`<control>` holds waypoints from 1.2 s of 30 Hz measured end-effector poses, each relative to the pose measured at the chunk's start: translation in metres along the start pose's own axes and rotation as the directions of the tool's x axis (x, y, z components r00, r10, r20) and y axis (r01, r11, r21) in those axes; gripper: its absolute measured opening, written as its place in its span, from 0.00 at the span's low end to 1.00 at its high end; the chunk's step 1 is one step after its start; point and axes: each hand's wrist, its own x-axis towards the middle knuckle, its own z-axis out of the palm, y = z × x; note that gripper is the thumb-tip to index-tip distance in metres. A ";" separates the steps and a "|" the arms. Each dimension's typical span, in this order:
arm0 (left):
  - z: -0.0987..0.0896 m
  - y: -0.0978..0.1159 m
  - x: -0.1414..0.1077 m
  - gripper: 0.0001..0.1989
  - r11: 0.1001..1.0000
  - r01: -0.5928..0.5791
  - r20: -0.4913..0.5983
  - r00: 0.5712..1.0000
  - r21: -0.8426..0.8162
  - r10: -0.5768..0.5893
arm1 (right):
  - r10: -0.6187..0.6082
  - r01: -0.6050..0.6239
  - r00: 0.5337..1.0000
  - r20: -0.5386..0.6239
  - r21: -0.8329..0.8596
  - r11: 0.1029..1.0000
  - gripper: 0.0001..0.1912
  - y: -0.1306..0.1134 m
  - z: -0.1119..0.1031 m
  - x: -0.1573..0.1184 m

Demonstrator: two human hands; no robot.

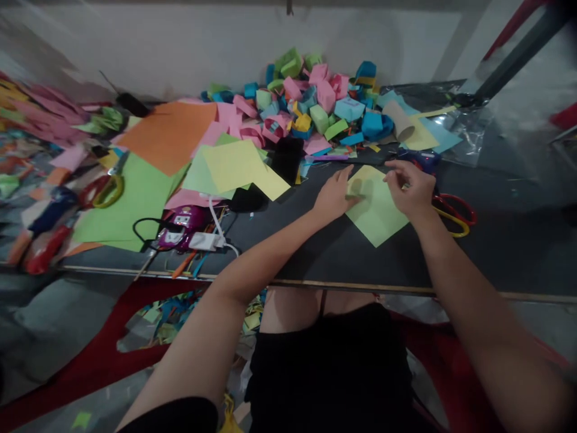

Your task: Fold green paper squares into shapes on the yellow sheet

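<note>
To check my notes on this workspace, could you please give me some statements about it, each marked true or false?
1. The left hand is at the light green sheet in front of the person. True.
2. The right hand lies flat with its fingers straight. False: its fingers are curled.
3. The large orange sheet lies left of the folded-paper pile. True.
4. That pile is all one colour. False: it includes pink, blue, green and yellow pieces.
5. The cardboard tube is toward the pile's right end. True.

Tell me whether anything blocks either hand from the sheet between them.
Nothing visible does: the left hand is over one side of the light green sheet, the right hand over the other. The paper heap lies beyond.
</note>
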 end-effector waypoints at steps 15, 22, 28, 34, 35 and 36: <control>-0.008 0.003 -0.005 0.24 0.998 0.062 -0.026 0.998 0.017 -0.061 | -0.033 0.030 0.993 0.112 0.024 0.999 0.14 -0.006 0.002 -0.003; -0.018 0.016 -0.012 0.45 0.961 0.060 0.111 0.989 0.271 -0.093 | -0.112 0.117 0.986 0.122 -0.036 0.992 0.15 0.001 0.007 -0.002; -0.021 -0.005 -0.006 0.23 0.997 0.010 0.044 0.999 0.082 -0.014 | -0.097 0.101 0.987 0.130 -0.024 0.995 0.14 0.002 0.013 -0.003; -0.022 -0.004 -0.007 0.20 0.997 0.080 -0.022 0.997 0.001 -0.080 | -0.064 0.067 0.976 0.209 -0.012 0.998 0.18 -0.001 0.015 -0.004; -0.022 -0.003 -0.009 0.22 0.995 0.104 -0.033 0.994 -0.011 -0.104 | -0.058 0.061 0.976 0.210 -0.007 0.998 0.20 -0.001 0.015 -0.004; -0.022 -0.002 -0.010 0.25 0.991 0.132 -0.042 0.990 -0.018 -0.133 | -0.053 0.054 0.976 0.211 -0.003 0.999 0.21 -0.001 0.014 -0.004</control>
